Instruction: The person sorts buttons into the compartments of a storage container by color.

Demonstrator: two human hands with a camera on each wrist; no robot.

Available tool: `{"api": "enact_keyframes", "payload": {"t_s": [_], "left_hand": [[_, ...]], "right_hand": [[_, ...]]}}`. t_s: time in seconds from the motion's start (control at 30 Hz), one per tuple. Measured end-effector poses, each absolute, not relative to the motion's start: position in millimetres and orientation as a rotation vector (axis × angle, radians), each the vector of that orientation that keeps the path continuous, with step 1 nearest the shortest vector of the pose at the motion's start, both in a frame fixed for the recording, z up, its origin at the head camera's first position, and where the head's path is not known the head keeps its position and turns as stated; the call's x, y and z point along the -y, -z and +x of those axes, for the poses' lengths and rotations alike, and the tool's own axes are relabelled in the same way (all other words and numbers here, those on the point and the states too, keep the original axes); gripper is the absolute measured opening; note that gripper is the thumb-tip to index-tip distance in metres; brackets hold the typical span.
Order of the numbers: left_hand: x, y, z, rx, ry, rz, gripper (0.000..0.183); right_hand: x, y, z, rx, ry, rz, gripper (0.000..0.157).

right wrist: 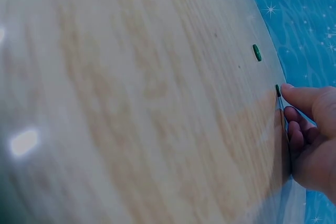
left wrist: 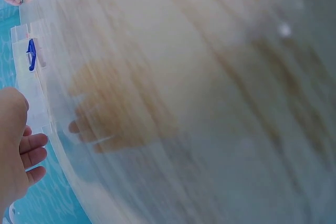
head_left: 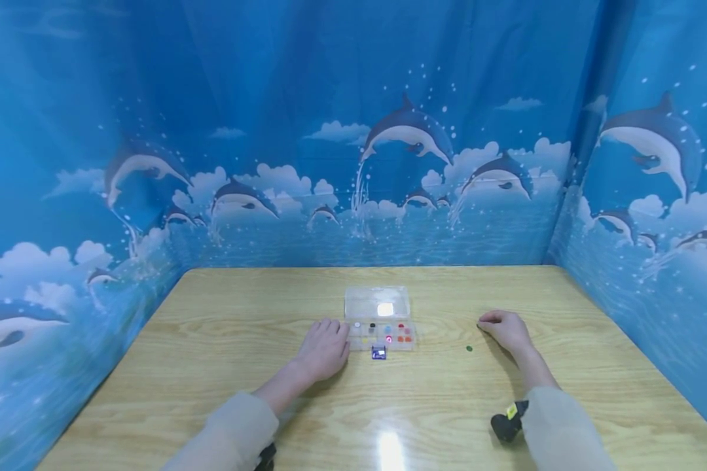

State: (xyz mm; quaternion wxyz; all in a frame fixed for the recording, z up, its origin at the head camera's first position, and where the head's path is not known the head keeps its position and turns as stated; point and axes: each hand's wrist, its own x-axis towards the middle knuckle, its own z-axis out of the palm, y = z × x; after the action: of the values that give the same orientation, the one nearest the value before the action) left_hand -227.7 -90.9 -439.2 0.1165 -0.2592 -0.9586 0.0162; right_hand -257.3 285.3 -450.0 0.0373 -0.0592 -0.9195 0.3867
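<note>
A clear compartment box (head_left: 412,350) lies open at mid-table, its lid (head_left: 362,302) folded back. Small beads or buttons of several colours sit in its compartments. My left hand (head_left: 325,350) rests at the box's left end, fingers loosely bent; in the left wrist view its fingers (left wrist: 34,156) show beside the box end. A blue latch (head_left: 379,353) marks the box's near side. To the right, my right hand (head_left: 507,332) pinches a small green button-like disc (right wrist: 278,91) at the tabletop, thumb tip right at it. Another green disc (right wrist: 256,52) lies flat close by.
The light wood-grain table (head_left: 241,301) stretches around both hands. Behind it and along both sides hangs a blue curtain (head_left: 306,78) with dolphins. A dark wrist camera (head_left: 507,425) sits at my right sleeve.
</note>
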Motion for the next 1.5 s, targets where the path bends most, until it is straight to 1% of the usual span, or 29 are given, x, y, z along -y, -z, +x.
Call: {"api": "enact_keyframes", "payload": {"t_s": [0.2, 0.57, 1.0, 1.23, 1.5], "left_hand": [[91.2, 439.1, -227.4, 2.784, -0.041, -0.773, 0.018], [91.7, 438.1, -226.6, 2.78, -0.02, -0.78, 0.019], [92.1, 439.1, -228.4, 2.785, -0.056, -0.777, 0.022], [92.1, 438.4, -227.8, 2.795, -0.067, -0.778, 0.023], [91.8, 439.2, -228.7, 2.805, -0.074, -0.764, 0.022]], "right_hand": [[-285.8, 450.8, -258.8, 2.833, -1.187, -0.191, 0.024], [-284.6, 446.7, -256.0, 2.861, -1.16, -0.142, 0.018], [-285.8, 445.3, -255.7, 2.89, -1.102, -0.097, 0.014], [-285.6, 446.2, -253.1, 2.901, -1.074, -0.057, 0.017], [-287.4, 449.7, -254.7, 2.825, -1.157, -0.047, 0.019]]}}
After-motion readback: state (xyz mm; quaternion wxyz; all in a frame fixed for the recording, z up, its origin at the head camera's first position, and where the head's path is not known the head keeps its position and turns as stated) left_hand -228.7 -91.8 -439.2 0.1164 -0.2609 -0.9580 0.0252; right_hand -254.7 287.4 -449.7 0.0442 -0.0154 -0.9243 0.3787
